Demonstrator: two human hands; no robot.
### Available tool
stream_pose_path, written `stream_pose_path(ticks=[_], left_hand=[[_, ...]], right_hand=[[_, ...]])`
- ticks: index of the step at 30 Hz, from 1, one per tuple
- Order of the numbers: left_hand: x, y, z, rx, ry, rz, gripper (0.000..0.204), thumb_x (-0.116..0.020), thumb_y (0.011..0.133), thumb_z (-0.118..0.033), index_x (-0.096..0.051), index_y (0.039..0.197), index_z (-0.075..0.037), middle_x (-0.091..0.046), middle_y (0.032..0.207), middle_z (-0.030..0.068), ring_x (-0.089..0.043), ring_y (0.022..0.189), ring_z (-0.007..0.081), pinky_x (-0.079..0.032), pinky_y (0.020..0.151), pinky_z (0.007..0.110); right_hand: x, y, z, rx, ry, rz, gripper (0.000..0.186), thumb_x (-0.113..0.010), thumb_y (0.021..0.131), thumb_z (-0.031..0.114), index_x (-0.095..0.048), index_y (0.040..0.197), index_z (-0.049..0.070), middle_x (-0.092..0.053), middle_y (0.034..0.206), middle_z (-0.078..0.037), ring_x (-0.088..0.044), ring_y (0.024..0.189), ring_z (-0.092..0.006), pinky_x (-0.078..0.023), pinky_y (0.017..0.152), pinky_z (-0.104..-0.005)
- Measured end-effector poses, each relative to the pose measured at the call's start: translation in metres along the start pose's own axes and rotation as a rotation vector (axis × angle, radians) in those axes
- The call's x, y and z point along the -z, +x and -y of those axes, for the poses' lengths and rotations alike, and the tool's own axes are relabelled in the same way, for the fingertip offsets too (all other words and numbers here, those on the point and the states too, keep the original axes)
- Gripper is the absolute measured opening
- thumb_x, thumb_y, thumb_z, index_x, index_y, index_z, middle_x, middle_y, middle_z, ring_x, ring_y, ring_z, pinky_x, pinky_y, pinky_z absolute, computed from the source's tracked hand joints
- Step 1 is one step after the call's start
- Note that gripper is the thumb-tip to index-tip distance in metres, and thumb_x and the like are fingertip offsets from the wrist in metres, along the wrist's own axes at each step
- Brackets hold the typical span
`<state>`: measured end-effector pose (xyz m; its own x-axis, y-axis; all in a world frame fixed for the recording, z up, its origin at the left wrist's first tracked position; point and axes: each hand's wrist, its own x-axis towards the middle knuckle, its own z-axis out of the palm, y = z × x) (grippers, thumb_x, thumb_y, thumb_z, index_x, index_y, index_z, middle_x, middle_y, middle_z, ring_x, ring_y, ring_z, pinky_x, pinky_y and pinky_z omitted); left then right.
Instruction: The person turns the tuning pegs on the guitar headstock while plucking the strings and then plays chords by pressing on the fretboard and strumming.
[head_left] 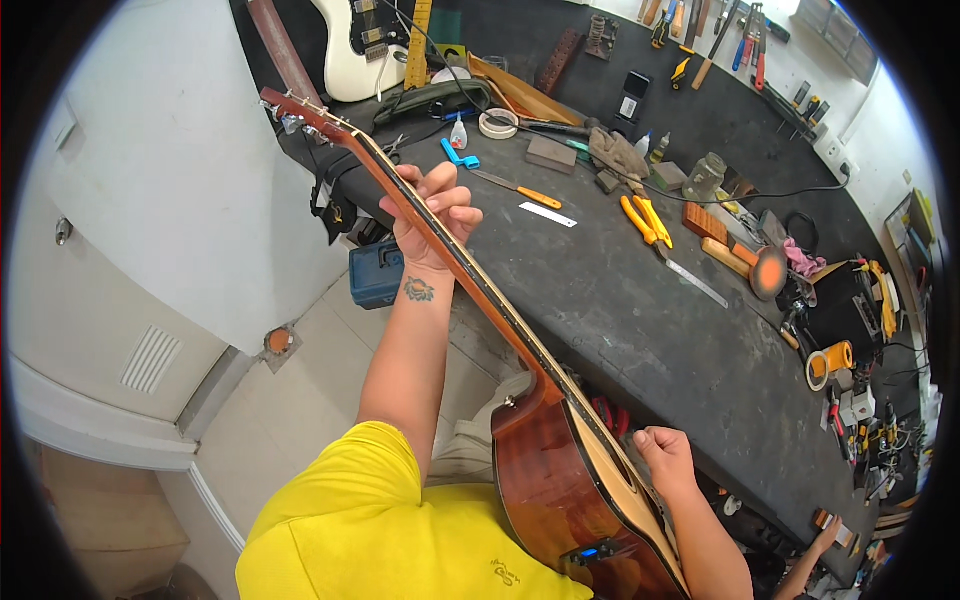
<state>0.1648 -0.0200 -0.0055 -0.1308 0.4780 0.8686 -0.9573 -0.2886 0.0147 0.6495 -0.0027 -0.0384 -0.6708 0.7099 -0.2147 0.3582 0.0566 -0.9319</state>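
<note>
An acoustic guitar (pixel 535 455) with a reddish-brown body lies across my lap, its neck slanting up to the left and its headstock over the far left of the bench. My left hand (pixel 435 215) wraps round the neck from below, thumb behind it and fingers curled over the fretboard side. Over the strings by the guitar's top, my right hand (pixel 665 458) is closed, its thumb lying along the curled fingers. Whatever those fingers may hold is hidden. A small blue-lit panel (pixel 592 553) sits in the guitar's side.
A dark workbench (pixel 600 290) runs along my right, bearing yellow-handled pliers (pixel 648 220), a file (pixel 515 188), a metal rule (pixel 548 214) and a mallet (pixel 765 270). A white electric guitar (pixel 350 50) stands behind. Another person's hand (pixel 828 537) touches a small block at lower right.
</note>
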Motion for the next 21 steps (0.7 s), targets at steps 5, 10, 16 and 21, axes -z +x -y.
stream_pose_path(ticks=[5, 10, 16, 21], left_hand=[[-0.003, -0.006, -0.006, 0.037, 0.005, 0.009, 0.040, -0.075, 0.091, -0.035, -0.068, 0.130, -0.029, -0.044, 0.098, -0.0052, -0.053, 0.101, 0.0116, -0.043, 0.097, 0.037], [-0.012, -0.004, -0.003, 0.033, 0.002, -0.057, 0.037, -0.078, 0.088, -0.029, -0.071, 0.124, -0.028, -0.043, 0.096, -0.0054, -0.056, 0.097, 0.0112, -0.045, 0.096, 0.036], [-0.009, -0.006, -0.004, 0.030, -0.005, -0.019, 0.038, -0.076, 0.090, -0.032, -0.069, 0.127, -0.028, -0.044, 0.098, -0.0051, -0.055, 0.100, 0.0120, -0.044, 0.100, 0.040], [-0.008, -0.005, 0.000, 0.041, -0.035, -0.005, 0.040, -0.075, 0.091, -0.034, -0.068, 0.129, -0.027, -0.044, 0.099, -0.0051, -0.054, 0.102, 0.0123, -0.043, 0.105, 0.044]], right_hand=[[-0.006, 0.006, 0.000, -0.058, -0.052, -0.042, 0.041, -0.065, 0.103, 0.024, -0.053, 0.070, 0.004, -0.042, 0.065, 0.009, -0.034, 0.064, -0.0044, -0.031, 0.055, -0.0271], [-0.008, 0.001, 0.005, -0.023, -0.092, -0.021, 0.033, -0.064, 0.103, 0.023, -0.060, 0.077, 0.003, -0.048, 0.067, 0.007, -0.040, 0.066, -0.0044, -0.036, 0.058, -0.0267], [-0.004, -0.007, 0.013, -0.071, 0.284, -0.105, 0.033, -0.067, 0.098, 0.017, -0.063, 0.070, 0.000, -0.054, 0.065, 0.005, -0.049, 0.064, -0.0061, -0.041, 0.061, -0.0257], [-0.015, -0.013, 0.008, -0.001, -0.004, 0.071, 0.027, -0.073, 0.096, 0.020, -0.059, 0.078, 0.005, -0.055, 0.070, 0.004, -0.048, 0.064, -0.0054, -0.041, 0.060, -0.0244]])
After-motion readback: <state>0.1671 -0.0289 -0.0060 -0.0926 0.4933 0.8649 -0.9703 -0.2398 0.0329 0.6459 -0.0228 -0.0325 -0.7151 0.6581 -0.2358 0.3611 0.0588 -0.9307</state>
